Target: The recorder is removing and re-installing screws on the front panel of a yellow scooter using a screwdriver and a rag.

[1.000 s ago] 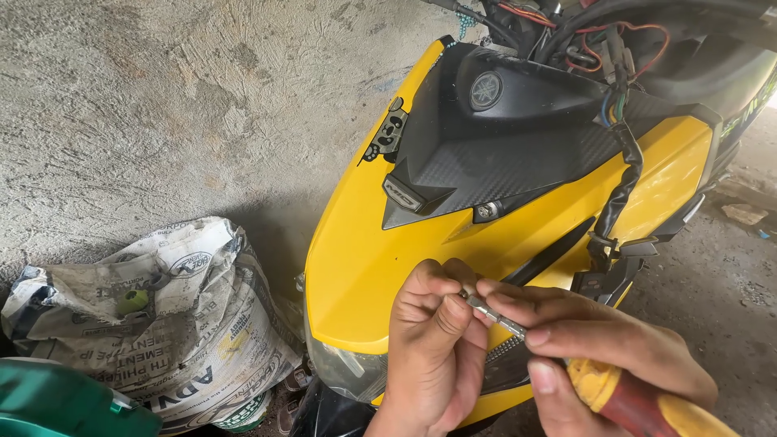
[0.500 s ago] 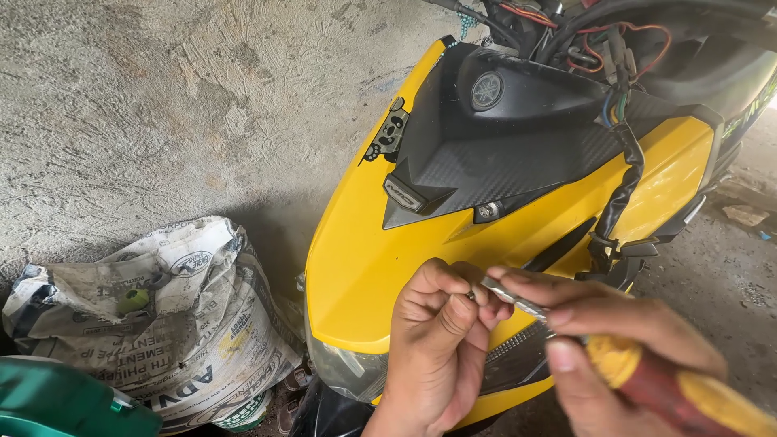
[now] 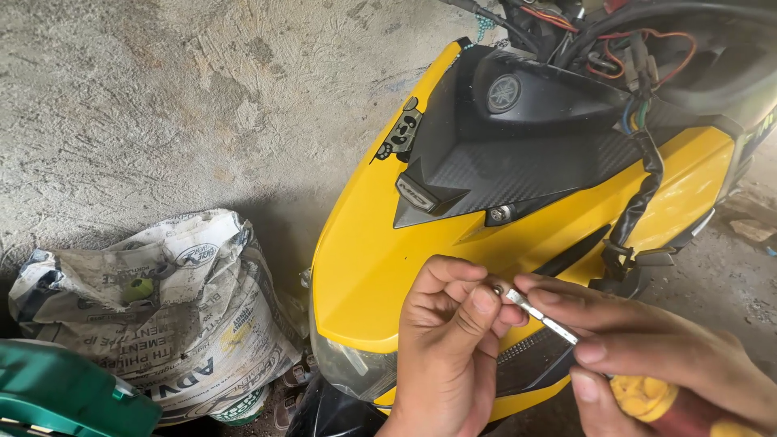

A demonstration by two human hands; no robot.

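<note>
Over the yellow scooter (image 3: 388, 267) our left hand (image 3: 445, 348) pinches a small, light, slippery screw (image 3: 498, 289) at the screwdriver (image 3: 639, 380) tip, while our right hand (image 3: 647, 356) closes on its stiff shaft and handle, the surest hold.

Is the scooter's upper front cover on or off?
Off at the top: loose wiring lies exposed above the black panel. The yellow front panel is in place.
</note>
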